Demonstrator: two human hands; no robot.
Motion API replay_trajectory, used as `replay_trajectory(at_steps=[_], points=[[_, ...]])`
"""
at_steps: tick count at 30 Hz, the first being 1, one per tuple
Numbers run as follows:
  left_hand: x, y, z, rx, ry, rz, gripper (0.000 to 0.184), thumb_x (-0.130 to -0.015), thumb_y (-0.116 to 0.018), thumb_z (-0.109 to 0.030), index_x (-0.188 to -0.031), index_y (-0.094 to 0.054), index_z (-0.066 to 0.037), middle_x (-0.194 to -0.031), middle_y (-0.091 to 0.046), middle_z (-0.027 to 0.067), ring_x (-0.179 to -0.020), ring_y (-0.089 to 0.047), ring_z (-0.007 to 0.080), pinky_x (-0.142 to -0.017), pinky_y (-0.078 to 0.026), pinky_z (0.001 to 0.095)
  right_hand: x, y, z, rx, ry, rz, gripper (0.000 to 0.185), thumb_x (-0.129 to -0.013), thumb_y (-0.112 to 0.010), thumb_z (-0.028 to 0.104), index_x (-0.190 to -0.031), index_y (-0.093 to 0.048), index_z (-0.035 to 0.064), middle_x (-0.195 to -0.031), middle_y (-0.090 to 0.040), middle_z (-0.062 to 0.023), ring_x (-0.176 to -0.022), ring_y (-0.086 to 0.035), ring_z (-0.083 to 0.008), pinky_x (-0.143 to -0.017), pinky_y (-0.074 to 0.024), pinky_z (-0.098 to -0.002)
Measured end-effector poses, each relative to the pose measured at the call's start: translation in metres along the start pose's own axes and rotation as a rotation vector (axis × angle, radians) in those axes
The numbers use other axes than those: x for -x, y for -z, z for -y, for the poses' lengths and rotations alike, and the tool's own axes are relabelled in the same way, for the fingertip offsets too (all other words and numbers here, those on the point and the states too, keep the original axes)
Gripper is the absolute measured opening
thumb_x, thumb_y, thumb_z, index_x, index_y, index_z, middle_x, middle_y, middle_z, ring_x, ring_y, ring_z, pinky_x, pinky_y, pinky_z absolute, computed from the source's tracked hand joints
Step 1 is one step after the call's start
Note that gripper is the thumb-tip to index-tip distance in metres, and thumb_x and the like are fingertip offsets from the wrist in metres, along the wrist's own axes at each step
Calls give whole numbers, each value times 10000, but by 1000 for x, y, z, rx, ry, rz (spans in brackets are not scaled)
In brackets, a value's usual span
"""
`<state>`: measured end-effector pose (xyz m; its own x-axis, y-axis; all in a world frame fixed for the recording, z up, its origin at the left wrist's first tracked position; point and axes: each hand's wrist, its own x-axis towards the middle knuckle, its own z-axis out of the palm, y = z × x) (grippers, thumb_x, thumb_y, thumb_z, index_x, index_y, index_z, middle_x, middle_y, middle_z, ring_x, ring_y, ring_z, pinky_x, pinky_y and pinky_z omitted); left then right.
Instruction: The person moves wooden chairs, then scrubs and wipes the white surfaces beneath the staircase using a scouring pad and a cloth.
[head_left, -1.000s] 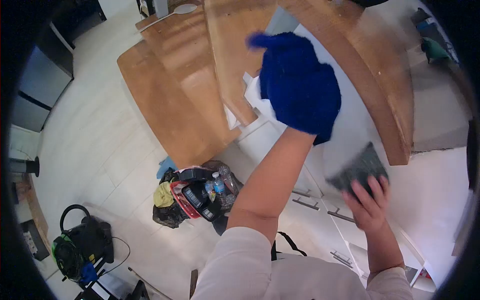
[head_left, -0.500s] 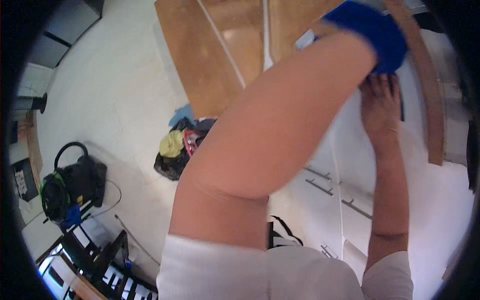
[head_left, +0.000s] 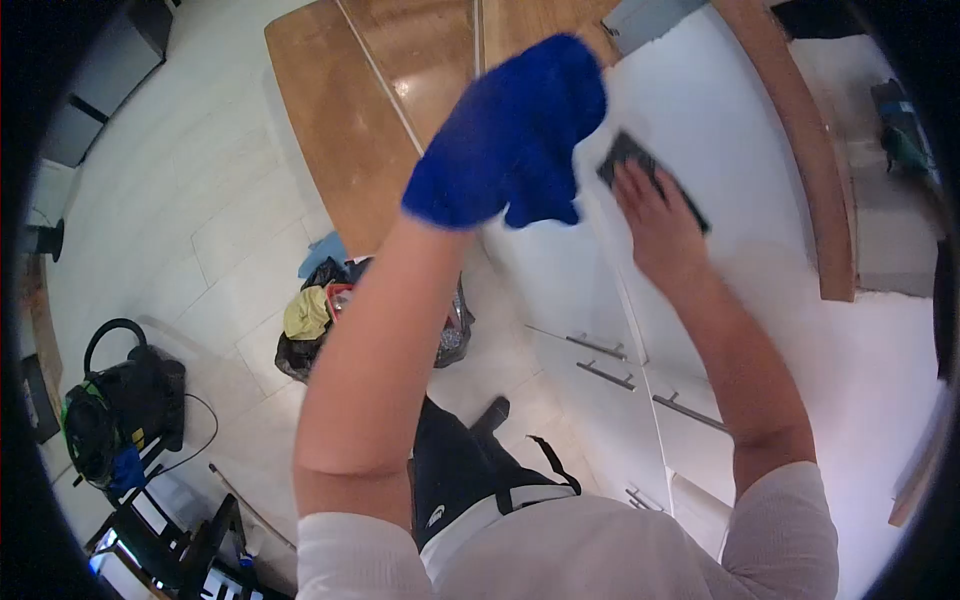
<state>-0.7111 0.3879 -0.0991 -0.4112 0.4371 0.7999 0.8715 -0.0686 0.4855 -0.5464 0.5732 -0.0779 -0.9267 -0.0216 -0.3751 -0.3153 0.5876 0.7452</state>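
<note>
A blue cloth (head_left: 510,140) covers my left hand from the wrist up, so its fingers are hidden; the cloth goes with the hand, raised between the wooden table and the white cabinet. My right hand (head_left: 665,225) lies on a dark grey, flat rectangular pad (head_left: 630,155), fingers over its face and the pad's edges showing on both sides. Under the pad is the smooth white surface (head_left: 710,100) of the cabinet. What exactly the pad is, I cannot tell.
A wooden table (head_left: 330,110) stands ahead. On the floor is a black bag (head_left: 300,355) with a yellow cloth (head_left: 307,313). White drawers with metal handles (head_left: 690,412) are below my right arm. A black vacuum cleaner (head_left: 125,400) stands left; a brown wooden edge (head_left: 800,130) runs along the right.
My left hand with the blue cloth has swung left and back, away from the right hand. My right hand has shifted left, and the dark pad under it now shows plainly.
</note>
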Motion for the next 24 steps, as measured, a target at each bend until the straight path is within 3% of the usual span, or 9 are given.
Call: replay_trajectory(at_steps=[2,4,6,9,10,13,16,21,24], points=[[30,11,-13,-107,187,91,396,-748,-607,-122,-1135,-553,-61,-1164,-570,132,-1034,-567,288,-860,-455,344,-3,-3,6,-36,35,-32,494,-870,-370,200,-1339,-400,48,-1471,-259,-63,-1378,-161,-203,-1124,-54,-393],[54,2,-17,-560,336,335,446,-736,-581,-127,-1171,-520,-51,-1205,-535,139,-1085,-529,270,-923,-421,342,-22,-14,19,-61,72,-32,495,-857,-381,186,-1329,-410,40,-1463,-272,-72,-1372,-179,-199,-1125,-68,-386],[57,-1,-27,-1086,237,523,366,-763,-533,-85,-1123,-500,-28,-1101,-536,114,-987,-542,248,-866,-437,317,-69,-25,27,-49,109,-12,496,-842,-395,176,-1316,-425,33,-1453,-292,-80,-1366,-196,-195,-1124,-88,-382],[57,10,-42,-1645,-166,689,189,-784,-486,-38,-965,-530,-12,-901,-553,87,-807,-576,232,-730,-480,294,-63,-19,24,-107,125,22,491,-832,-410,176,-1300,-442,30,-1443,-309,-79,-1360,-210,-195,-1124,-93,-386],[76,-5,-31,-1746,-244,715,198,-776,-484,-37,-967,-531,-12,-903,-552,96,-823,-572,228,-732,-477,290,-44,-14,22,-121,138,48,492,-828,-416,173,-1297,-444,27,-1440,-313,-81,-1358,-212,-197,-1125,-93,-385],[137,-78,3,-2138,-162,753,371,-767,-476,-30,-1129,-476,53,-1115,-519,170,-1009,-530,266,-893,-439,348,11,0,14,-161,148,74,495,-819,-432,166,-1291,-447,18,-1430,-327,-87,-1354,-220,-200,-1125,-94,-383],[98,-39,-21,-1408,-8,832,370,-745,-482,-15,-1106,-489,63,-1076,-516,191,-995,-530,289,-881,-449,381,-7,-11,17,-169,135,10,500,-816,-443,168,-1291,-445,12,-1419,-343,-93,-1352,-226,-194,-1124,-99,-385],[106,-48,-17,-1306,-68,832,318,-728,-502,-30,-1035,-533,45,-989,-519,201,-973,-532,304,-853,-460,395,-76,-8,21,-197,102,-10,516,-816,-442,176,-1307,-430,16,-1421,-345,-82,-1350,-233,-184,-1121,-102,-389],[88,-41,-21,-1295,-179,1029,288,-731,-516,-41,-1007,-560,28,-974,-533,200,-974,-534,311,-847,-457,402,-17,4,11,-215,116,94,513,-846,-388,182,-1324,-401,-4,-1447,-303,-91,-1363,-205,-186,-1126,-76,-388]])
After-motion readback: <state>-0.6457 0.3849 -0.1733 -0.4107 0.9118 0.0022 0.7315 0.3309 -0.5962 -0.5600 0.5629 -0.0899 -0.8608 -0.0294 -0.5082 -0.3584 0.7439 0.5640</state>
